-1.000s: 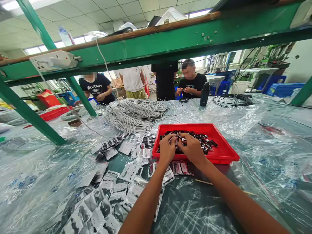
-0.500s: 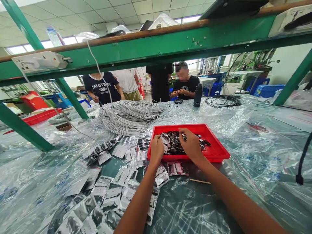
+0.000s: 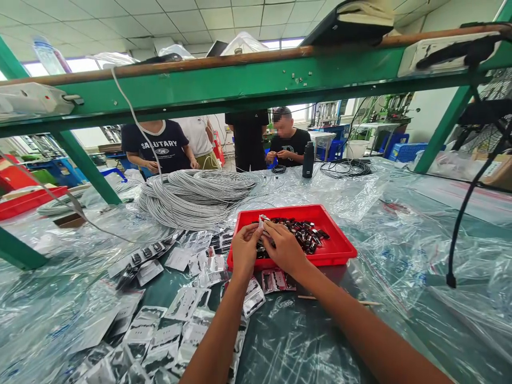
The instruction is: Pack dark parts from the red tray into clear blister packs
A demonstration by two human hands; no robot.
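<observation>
Plastic sheeting (image 3: pixel 400 234) covers the whole workbench, under a green steel shelf frame (image 3: pixel 248 80) that crosses the top of the view. Far across the bench, a big coil of grey cable (image 3: pixel 192 194) lies left of centre, with other people working beyond it. Nearer, right of the coil, sits a red tray (image 3: pixel 340 248) holding a heap of small dark parts (image 3: pixel 306 234). Small clear packets (image 3: pixel 176 314) are scattered over the near left of the bench, some reaching just under the tray's near edge. Over the tray's near left corner the left hand (image 3: pixel 242 253) and the right hand (image 3: pixel 285 248) meet, fingertips pinched together on one small clear packet (image 3: pixel 263 220), held just above the dark parts.
</observation>
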